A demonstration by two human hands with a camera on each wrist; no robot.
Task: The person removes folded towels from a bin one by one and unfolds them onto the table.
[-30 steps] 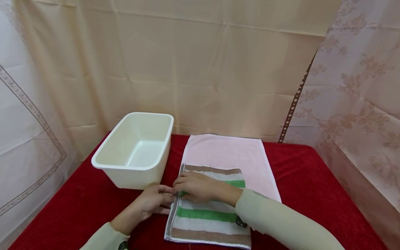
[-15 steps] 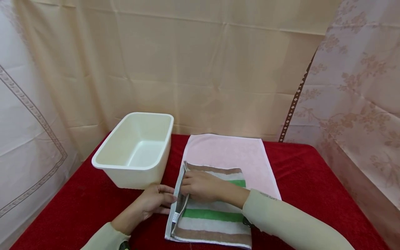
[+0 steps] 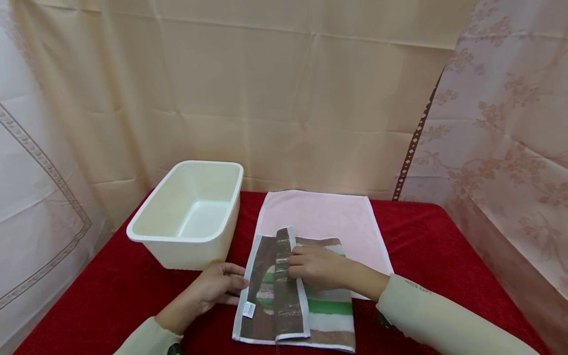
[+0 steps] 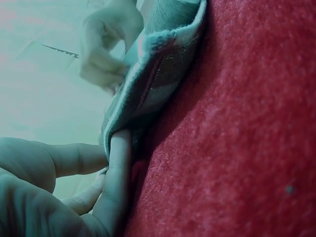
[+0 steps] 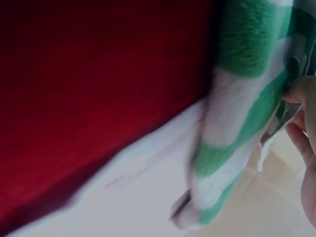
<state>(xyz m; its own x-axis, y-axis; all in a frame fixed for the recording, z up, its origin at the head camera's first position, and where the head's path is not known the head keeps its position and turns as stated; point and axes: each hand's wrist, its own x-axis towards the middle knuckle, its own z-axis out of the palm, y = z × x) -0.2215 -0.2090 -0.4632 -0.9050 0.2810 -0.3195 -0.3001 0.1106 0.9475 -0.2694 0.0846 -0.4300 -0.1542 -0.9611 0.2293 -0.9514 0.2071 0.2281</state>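
A folded towel with green, white and brown stripes (image 3: pixel 330 308) lies over the near part of a flat pink towel (image 3: pixel 317 212). Its left edge is between the thumb and fingers of my left hand (image 3: pixel 219 285); in the left wrist view one finger (image 4: pixel 118 163) goes under the cloth. My right hand (image 3: pixel 317 266) pinches the edge of the top layer, which is folded back to the right. This bares the brownish inner side and a white label (image 3: pixel 249 309). In the right wrist view, fingers and thumb of the right hand (image 5: pixel 306 128) grip the cloth edge.
A deep cream-white plastic basin (image 3: pixel 184 239) stands at the left, behind my left hand. Red cloth (image 3: pixel 421 246) covers the table. A beige curtain (image 3: pixel 284 98) hangs behind, with patterned pale curtains (image 3: pixel 519 148) at the sides.
My right hand has moved right, peeling the striped towel's top layer back from its left edge and uncovering the label and inner side. My left hand stays at the left edge.
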